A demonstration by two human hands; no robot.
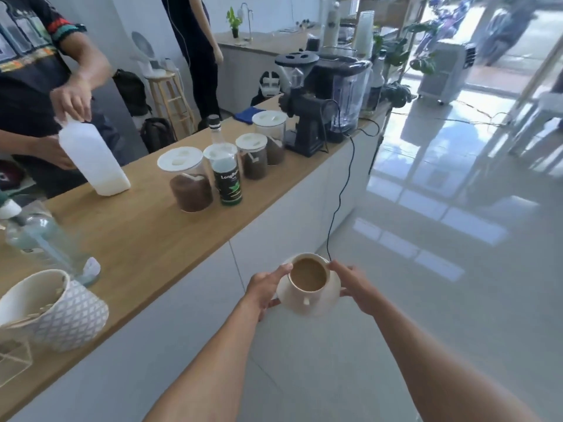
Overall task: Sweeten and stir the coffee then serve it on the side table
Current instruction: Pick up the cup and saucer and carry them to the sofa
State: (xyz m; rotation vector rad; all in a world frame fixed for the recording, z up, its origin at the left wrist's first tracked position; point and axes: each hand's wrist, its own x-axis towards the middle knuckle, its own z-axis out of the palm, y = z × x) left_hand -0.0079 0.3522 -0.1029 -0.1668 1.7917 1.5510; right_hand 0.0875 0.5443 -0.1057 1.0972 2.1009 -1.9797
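Observation:
A cream cup (308,277) full of light-brown milky coffee sits on a matching saucer (332,295). I carry both in the air over the tiled floor, to the right of the wooden counter (146,239). My left hand (263,289) grips the saucer's left rim, thumb near the cup. My right hand (355,283) grips the right rim. The cup's handle points toward me. No side table is in view.
On the counter stand lidded jars of coffee grounds (190,184), a dark syrup bottle (227,175), a black grinder (301,117) with a trailing cord (341,193), a blender, a patterned pot (58,309) and a glass bottle. Another person's hands hold a white jug (93,156). Glossy floor spreads right.

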